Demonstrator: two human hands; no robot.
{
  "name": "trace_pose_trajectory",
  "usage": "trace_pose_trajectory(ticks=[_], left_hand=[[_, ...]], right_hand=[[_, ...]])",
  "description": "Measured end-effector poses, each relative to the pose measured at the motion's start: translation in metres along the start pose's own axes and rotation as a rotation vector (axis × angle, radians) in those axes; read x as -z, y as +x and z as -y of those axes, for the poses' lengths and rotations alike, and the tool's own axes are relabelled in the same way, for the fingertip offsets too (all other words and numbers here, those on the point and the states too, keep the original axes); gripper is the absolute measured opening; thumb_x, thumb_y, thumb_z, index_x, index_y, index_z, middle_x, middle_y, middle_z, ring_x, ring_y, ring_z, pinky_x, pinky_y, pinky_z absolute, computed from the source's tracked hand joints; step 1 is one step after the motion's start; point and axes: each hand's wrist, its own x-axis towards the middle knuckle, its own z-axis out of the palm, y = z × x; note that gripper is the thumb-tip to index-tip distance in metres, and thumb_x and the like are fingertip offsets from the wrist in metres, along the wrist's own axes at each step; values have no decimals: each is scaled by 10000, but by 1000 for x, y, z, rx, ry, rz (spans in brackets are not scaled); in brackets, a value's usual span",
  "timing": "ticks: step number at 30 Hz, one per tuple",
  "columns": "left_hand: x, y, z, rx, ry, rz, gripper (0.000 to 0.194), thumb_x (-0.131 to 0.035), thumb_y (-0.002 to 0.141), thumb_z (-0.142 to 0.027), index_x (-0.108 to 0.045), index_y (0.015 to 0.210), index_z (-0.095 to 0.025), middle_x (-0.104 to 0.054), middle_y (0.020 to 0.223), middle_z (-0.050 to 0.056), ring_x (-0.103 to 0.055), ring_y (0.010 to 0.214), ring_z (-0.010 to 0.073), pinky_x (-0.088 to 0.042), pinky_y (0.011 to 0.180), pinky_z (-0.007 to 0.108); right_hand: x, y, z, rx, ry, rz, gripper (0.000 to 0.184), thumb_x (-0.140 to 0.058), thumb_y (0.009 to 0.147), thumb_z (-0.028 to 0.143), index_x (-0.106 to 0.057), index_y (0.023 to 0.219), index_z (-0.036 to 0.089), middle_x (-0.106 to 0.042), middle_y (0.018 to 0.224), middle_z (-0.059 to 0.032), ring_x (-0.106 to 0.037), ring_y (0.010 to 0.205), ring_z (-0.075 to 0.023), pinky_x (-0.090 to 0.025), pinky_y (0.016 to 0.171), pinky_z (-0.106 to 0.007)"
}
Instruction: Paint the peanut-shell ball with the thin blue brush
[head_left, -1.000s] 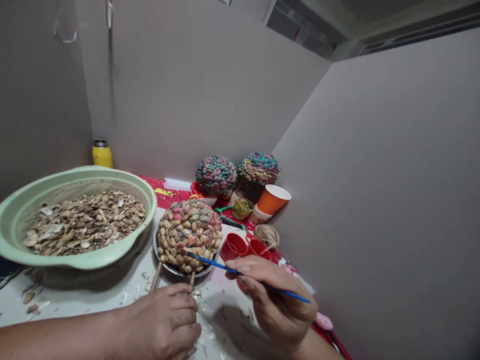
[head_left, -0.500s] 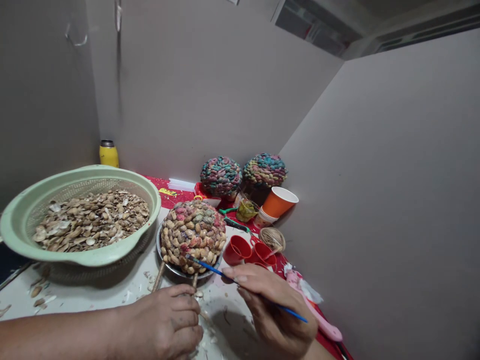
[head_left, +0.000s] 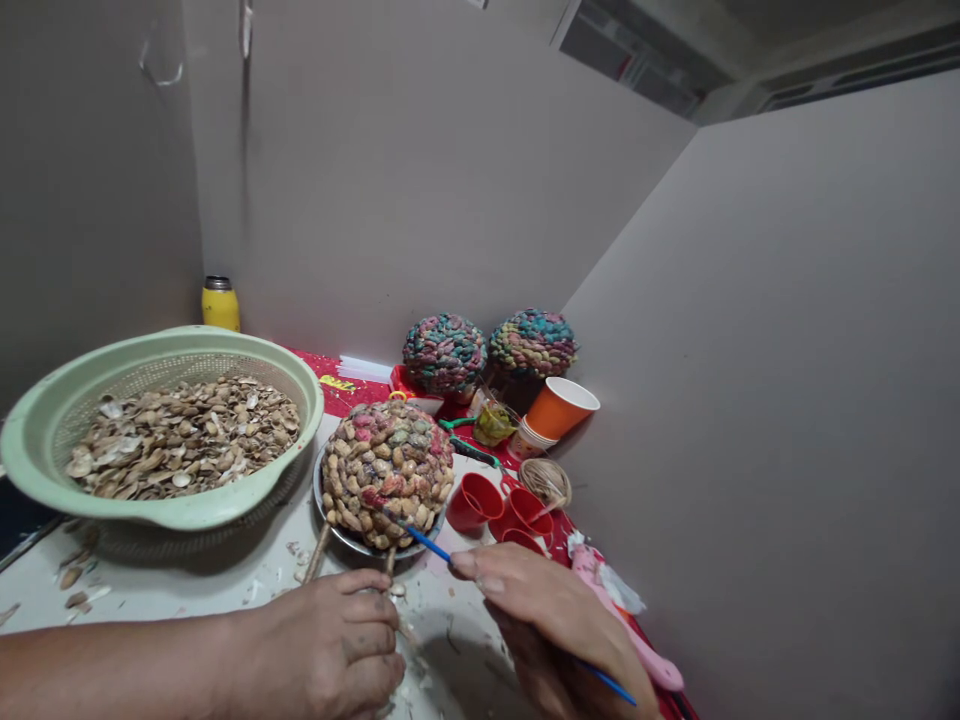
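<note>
A dome covered in shells (head_left: 388, 468), partly painted pink and green, sits on a metal plate (head_left: 335, 528) in front of me. My right hand (head_left: 553, 625) is closed on a thin blue paintbrush (head_left: 430, 543) whose tip touches the dome's lower front. My left hand (head_left: 330, 647) is curled with its fingers closed around one of two wooden sticks (head_left: 316, 553) that poke out from under the dome.
A green colander (head_left: 161, 437) full of loose shells stands at the left. Two painted domes (head_left: 448, 354) sit at the back, with an orange paper cup (head_left: 559, 409), red cups (head_left: 478, 501), a twine coil (head_left: 545, 480) and a yellow bottle (head_left: 220, 304). Grey walls close in on the right and back.
My right hand has drawn back toward me and lower, and the brush tip has slid down the dome's front. The left hand has stayed put.
</note>
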Motion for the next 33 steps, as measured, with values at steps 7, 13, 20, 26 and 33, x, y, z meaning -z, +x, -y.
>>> trace_pose_trajectory(ticks=[7, 13, 20, 26, 33], left_hand=[[0, 0, 0, -7, -13, 1, 99, -559, 1012, -206, -642, 970, -173, -768, 797, 27, -708, 851, 198, -514, 1037, 380], [0, 0, 1, -5, -7, 7, 91, -570, 1003, -204, -643, 963, -169, -764, 798, 35, -698, 843, 201, -524, 1018, 388], [-1, -1, 1, -7, -7, 13, 75, -576, 1013, -218, -630, 979, -180, -768, 801, 30, -701, 848, 198, -516, 1041, 391], [0, -1, -2, -2, -1, 22, 77, -585, 1000, -210, -637, 954, -177, -762, 806, 23, -704, 845, 194, -503, 1050, 386], [0, -1, 0, 2, -7, 13, 52, -600, 991, -212, -639, 975, -182, -773, 809, 29, -701, 857, 201, -501, 1039, 387]], right_hand=[[-6, -2, -4, -37, 17, -23, 427, -564, 948, 10, -679, 1296, 228, -855, 1015, -86, -841, 911, -210, -702, 807, -307], [8, -9, 5, -110, -60, -105, 428, -627, 893, -19, -713, 1231, 229, -856, 1020, -68, -839, 929, -212, -702, 835, -303], [1, 3, 3, -15, -9, -4, 383, -590, 964, 42, -692, 1285, 225, -857, 1004, -85, -844, 891, -217, -710, 791, -301], [4, -8, 3, -154, -80, -180, 379, -650, 894, -9, -745, 1169, 235, -858, 984, -61, -843, 875, -219, -708, 808, -325], [5, 0, 6, -154, -8, -145, 335, -662, 895, 10, -761, 1125, 232, -860, 950, -47, -844, 824, -206, -706, 757, -282]])
